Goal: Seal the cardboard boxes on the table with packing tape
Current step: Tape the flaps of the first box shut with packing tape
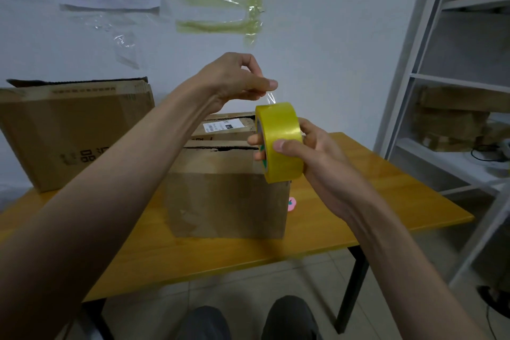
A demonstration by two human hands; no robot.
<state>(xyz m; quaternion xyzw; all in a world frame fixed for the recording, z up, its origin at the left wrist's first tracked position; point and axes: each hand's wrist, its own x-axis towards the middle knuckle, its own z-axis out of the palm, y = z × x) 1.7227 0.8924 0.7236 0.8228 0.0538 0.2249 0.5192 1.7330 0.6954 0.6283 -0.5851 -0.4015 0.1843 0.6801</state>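
Right hand [311,152] grips yellow packing tape roll [280,142] above brown cardboard box [229,196], roll on edge, hole facing left; left hand [234,78] pinches clear tape end [269,98] pulled straight up.

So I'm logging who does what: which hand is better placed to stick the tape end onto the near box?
Probably the left hand: it already pinches the tape end above the near box, while the right hand grips the tape roll and can unroll it.
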